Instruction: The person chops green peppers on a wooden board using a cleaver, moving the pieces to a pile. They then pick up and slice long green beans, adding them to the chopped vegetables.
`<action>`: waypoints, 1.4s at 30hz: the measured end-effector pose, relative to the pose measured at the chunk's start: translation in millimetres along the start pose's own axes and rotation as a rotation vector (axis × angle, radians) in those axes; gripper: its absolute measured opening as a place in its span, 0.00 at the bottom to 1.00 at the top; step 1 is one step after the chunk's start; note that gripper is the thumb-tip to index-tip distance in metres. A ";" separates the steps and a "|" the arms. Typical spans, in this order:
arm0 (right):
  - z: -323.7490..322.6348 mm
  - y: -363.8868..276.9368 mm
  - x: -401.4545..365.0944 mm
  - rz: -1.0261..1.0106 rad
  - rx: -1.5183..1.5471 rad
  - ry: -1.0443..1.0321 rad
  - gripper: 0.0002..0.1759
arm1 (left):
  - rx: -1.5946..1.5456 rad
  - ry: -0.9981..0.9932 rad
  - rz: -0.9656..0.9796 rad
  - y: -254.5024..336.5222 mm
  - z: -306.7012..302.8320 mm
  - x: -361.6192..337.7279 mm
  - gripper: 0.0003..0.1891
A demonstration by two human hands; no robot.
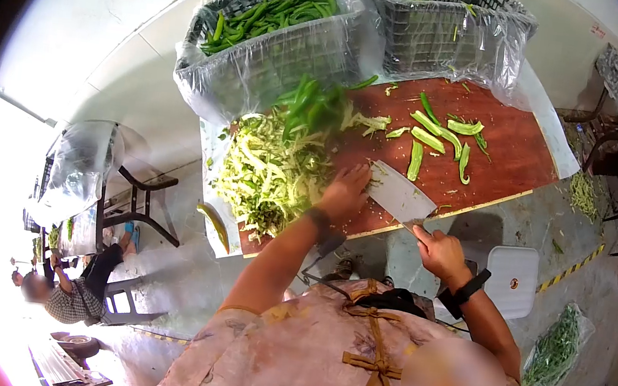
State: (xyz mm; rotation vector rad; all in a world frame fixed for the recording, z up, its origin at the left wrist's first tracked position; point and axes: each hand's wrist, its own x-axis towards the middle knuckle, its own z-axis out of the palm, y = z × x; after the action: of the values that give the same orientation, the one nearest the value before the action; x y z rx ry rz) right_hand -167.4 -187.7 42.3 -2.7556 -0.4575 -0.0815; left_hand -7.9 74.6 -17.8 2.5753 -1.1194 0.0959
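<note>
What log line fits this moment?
left grip: on shredded peppers | right grip: holding cleaver | cutting board: green peppers beyond blade

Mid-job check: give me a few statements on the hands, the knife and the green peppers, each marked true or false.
1. The right hand grips the handle of the broad steel cleaver. True.
2. Long green pepper pieces lie on the red-brown wooden board beyond the blade. True.
3. The left hand is raised high above the board. False: it is down at the edge of the pale green shredded pile.
4. Both crates behind the board are empty. False: the plastic-lined grey crate on the left holds many green peppers.
</note>
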 end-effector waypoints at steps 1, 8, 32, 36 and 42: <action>-0.2 0.3 -1.4 -0.001 0.013 0.011 0.21 | -0.024 0.005 -0.003 -0.1 -1.5 2.2 0.28; 8.1 -7.6 6.3 -0.006 -0.043 -0.051 0.21 | -0.079 0.001 -0.017 -0.7 1.9 4.9 0.28; 2.5 -16.8 32.2 0.041 -0.045 -0.072 0.20 | -0.333 0.260 -0.283 -20.5 6.0 13.2 0.29; 1.4 -19.0 28.9 0.011 -0.019 -0.001 0.20 | -0.357 0.262 -0.264 -19.5 -6.6 17.9 0.23; -11.5 -20.1 26.5 0.000 -0.084 -0.027 0.20 | -0.342 0.261 -0.167 -30.3 -1.6 29.1 0.19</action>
State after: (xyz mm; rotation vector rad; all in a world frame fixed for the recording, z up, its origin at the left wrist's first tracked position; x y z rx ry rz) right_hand -148.7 -165.8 62.6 -2.8424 -0.4722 -0.0645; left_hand 34.1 74.0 -19.0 2.2607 -0.7499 0.1789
